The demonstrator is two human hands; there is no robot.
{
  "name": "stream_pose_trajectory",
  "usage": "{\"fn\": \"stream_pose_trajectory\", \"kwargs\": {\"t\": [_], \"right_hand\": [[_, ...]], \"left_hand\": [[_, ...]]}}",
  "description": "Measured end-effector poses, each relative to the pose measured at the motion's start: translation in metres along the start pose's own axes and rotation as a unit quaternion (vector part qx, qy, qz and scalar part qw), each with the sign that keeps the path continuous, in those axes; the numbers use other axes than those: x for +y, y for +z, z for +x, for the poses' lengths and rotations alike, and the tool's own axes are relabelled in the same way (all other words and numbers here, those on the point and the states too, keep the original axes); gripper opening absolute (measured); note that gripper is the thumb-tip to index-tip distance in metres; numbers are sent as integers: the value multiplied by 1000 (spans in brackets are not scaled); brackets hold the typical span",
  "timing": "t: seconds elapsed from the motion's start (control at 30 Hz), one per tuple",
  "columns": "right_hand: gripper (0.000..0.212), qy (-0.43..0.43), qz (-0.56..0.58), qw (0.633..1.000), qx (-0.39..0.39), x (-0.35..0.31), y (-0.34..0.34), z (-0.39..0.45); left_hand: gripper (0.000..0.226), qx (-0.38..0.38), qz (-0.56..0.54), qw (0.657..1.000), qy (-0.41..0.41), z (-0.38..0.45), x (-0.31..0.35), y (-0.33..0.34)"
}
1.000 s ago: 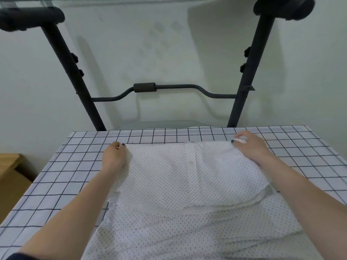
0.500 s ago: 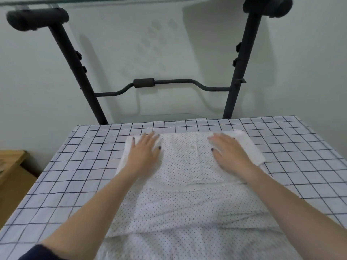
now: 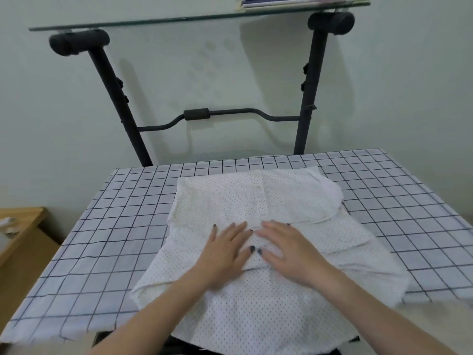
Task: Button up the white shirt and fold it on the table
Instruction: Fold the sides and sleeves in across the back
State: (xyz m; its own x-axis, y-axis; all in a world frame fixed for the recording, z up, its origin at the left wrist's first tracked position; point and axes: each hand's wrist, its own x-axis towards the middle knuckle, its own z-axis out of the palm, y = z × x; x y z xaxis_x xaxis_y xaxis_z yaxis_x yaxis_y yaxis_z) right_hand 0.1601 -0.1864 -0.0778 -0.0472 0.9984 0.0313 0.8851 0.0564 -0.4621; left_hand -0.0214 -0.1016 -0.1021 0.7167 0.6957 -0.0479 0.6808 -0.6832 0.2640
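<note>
The white shirt (image 3: 245, 201) with small dark dots lies spread on the table (image 3: 122, 226), which is covered by a black-and-white grid cloth. Its far part is folded back toward me into a flat panel. My left hand (image 3: 225, 252) and my right hand (image 3: 289, 249) rest flat, palms down and side by side, on the middle of the shirt just below the fold's near edge. The fingers are spread and hold nothing. The shirt's near end hangs over the table's front edge.
Behind the table stands a black metal frame (image 3: 122, 106) carrying a glass shelf (image 3: 179, 20) with papers (image 3: 294, 2) on it, against a pale wall. A wooden cabinet (image 3: 20, 239) sits low at the left.
Both hands let go of the shirt's far edge, pressed flat on the folded panel, then slid toward me and together onto the shirt's middle. The view has tilted up.
</note>
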Motion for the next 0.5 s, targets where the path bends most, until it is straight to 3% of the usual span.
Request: {"fn": "stream_pose_trajectory", "kwargs": {"t": [0.23,0.3,0.37,0.5], "right_hand": [[81,-51,-103,993,-4,1,46,-78],[95,-51,-162,985,-24,4,56,-92],[107,-43,-183,982,-36,5,63,-97],[116,-36,-193,980,-33,5,70,-102]], "left_hand": [[81,57,68,991,102,-77,24,40],[98,49,103,986,123,-90,27,50],[112,40,130,982,128,-97,31,56],[118,30,166,980,107,-99,31,61]]}}
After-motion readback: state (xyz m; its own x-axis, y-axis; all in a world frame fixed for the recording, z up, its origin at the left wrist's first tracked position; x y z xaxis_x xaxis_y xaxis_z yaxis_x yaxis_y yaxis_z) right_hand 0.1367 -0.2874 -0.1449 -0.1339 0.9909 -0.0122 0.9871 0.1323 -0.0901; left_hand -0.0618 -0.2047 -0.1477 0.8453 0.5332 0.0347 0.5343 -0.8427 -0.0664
